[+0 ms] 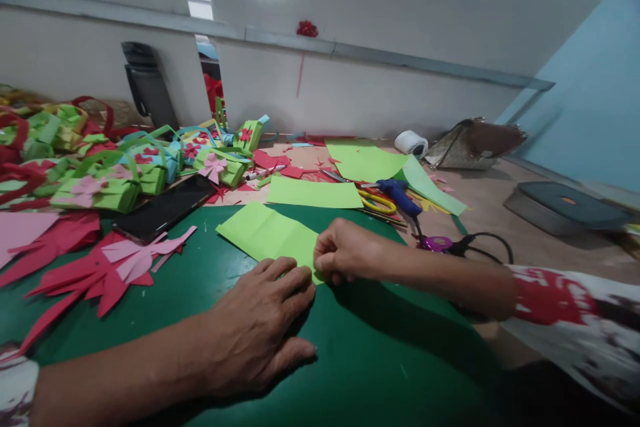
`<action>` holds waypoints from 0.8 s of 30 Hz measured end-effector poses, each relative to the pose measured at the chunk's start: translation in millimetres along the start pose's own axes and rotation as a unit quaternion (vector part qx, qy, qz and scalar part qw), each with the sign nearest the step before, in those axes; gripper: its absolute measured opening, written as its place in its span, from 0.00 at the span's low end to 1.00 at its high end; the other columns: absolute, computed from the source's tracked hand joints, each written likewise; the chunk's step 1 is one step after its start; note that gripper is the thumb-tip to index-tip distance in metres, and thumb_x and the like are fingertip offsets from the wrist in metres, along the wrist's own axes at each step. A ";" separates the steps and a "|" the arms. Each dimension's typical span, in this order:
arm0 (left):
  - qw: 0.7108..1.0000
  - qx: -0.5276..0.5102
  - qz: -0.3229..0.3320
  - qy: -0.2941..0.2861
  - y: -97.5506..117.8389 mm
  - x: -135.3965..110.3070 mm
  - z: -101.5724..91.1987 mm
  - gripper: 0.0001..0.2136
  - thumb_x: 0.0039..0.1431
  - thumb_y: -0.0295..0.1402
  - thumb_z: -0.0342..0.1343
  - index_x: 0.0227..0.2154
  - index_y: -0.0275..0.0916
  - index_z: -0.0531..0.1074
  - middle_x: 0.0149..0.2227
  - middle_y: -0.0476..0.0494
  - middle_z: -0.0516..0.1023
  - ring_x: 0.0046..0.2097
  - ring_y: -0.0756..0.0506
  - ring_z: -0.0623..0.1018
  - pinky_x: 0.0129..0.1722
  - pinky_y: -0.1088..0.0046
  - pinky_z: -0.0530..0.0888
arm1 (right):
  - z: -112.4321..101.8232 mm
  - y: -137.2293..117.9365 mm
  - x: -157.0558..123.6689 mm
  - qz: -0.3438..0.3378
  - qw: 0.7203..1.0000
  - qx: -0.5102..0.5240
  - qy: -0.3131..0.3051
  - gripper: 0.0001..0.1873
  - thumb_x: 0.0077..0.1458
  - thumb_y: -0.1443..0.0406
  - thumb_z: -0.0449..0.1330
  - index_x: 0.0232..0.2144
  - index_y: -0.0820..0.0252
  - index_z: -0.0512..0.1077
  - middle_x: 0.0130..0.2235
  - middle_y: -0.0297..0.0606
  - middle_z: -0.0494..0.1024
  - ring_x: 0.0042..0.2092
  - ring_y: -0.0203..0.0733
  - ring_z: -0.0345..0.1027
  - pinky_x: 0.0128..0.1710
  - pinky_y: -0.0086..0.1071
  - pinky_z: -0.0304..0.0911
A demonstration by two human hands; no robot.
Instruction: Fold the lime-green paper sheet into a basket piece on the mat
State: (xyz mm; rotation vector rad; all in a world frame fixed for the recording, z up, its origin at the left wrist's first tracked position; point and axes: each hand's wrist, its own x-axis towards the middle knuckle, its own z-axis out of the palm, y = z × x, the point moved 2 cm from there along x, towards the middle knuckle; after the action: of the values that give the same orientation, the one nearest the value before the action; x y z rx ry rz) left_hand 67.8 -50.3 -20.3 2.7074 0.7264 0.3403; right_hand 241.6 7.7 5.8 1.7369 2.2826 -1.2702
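Note:
A creased strip of light green paper (270, 230) lies slantwise on the green mat (195, 320). My left hand (270, 327) rests palm down at its near edge, fingertips on the paper, thumb spread apart on the mat. At the paper's right end my right hand (345, 250) is closed in a pinch on the edge, its curled fingers hiding that corner. Just beyond lies a second green paper strip (315, 193). Yellow-handled scissors (377, 201) and a blue glue gun (399, 196) are behind my right hand.
On the left are a black phone (167, 207), red paper cutouts (95, 273) and several small green paper bags (100, 193). A dark bottle (150, 87) stands at the back. Larger green sheets (370, 159), a white roll (411, 143) and a grey box (565, 207) lie right.

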 end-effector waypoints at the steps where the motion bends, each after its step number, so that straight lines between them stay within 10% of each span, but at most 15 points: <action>1: 1.000 -0.020 -0.001 -0.005 -3.4 2.1 -1.9 0.13 0.64 0.40 0.48 0.45 0.38 0.69 0.44 0.38 0.71 0.45 0.39 0.68 0.48 0.58 0.67 | 3.0 0.0 3.2 -0.006 1.000 -0.008 -0.001 0.04 0.45 0.69 0.56 0.23 0.61 0.71 0.19 0.30 0.72 0.23 0.32 0.68 0.21 0.22 0.59; 6: 0.986 -0.155 -0.054 -0.001 -36.4 24.8 -14.3 0.10 0.61 0.24 0.45 0.32 0.36 0.72 0.36 0.43 0.74 0.39 0.47 0.73 0.40 0.72 0.68 | 7.1 -3.8 -0.5 -0.068 0.991 -0.103 0.059 0.03 0.44 0.70 0.59 0.21 0.62 0.72 0.21 0.31 0.73 0.23 0.31 0.63 0.22 0.24 0.52; 16: 0.960 -0.233 -0.147 -0.045 -62.8 57.5 -14.1 0.07 0.47 0.32 0.64 0.25 0.34 0.73 0.22 0.53 0.71 0.25 0.52 0.69 0.22 0.80 0.61 | 28.1 10.6 -10.1 -0.216 0.914 -0.322 0.117 0.11 0.58 0.72 0.53 0.25 0.64 0.71 0.25 0.37 0.71 0.23 0.33 0.53 0.24 0.32 0.38; 24: 0.966 -0.166 -0.190 -0.049 -54.0 64.9 -19.9 0.04 0.46 0.28 0.64 0.24 0.35 0.74 0.19 0.54 0.69 0.23 0.52 0.67 0.22 0.77 0.56 | 32.9 13.1 -26.9 -0.475 0.669 -0.518 0.241 0.12 0.57 0.75 0.49 0.27 0.65 0.71 0.22 0.37 0.68 0.23 0.39 0.58 0.20 0.35 0.41</action>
State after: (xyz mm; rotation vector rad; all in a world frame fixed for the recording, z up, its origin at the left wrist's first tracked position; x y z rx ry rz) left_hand 92.5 32.4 -12.1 2.1966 1.0328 0.2104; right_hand 248.0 -32.7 -11.9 0.3996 3.1794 0.7902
